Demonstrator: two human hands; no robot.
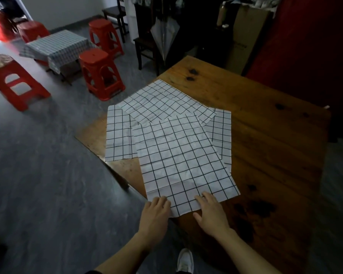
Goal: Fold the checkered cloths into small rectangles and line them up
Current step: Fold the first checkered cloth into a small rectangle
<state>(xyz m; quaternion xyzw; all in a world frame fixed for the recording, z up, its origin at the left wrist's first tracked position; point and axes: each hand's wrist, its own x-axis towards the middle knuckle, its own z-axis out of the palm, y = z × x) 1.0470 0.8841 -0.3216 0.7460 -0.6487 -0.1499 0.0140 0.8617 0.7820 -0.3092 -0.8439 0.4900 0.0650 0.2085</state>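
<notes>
Three white cloths with a black grid lie overlapping on the wooden table point(265, 123). The top cloth point(184, 159) reaches toward me, its near edge at the table's corner. A second cloth point(162, 101) lies angled behind it. The third cloth point(119, 135) lies beneath both and shows at the left and right. My left hand point(154, 212) rests on the top cloth's near left corner, fingers bent over its edge. My right hand point(210, 210) lies flat on the near edge, fingers straight.
Red plastic stools point(99, 74) stand on the grey floor to the left, around a small table with a checked cover point(57, 44). Dark chairs, a folded umbrella point(164, 34) and a cardboard box point(244, 36) stand behind the table. My shoe point(184, 260) shows below.
</notes>
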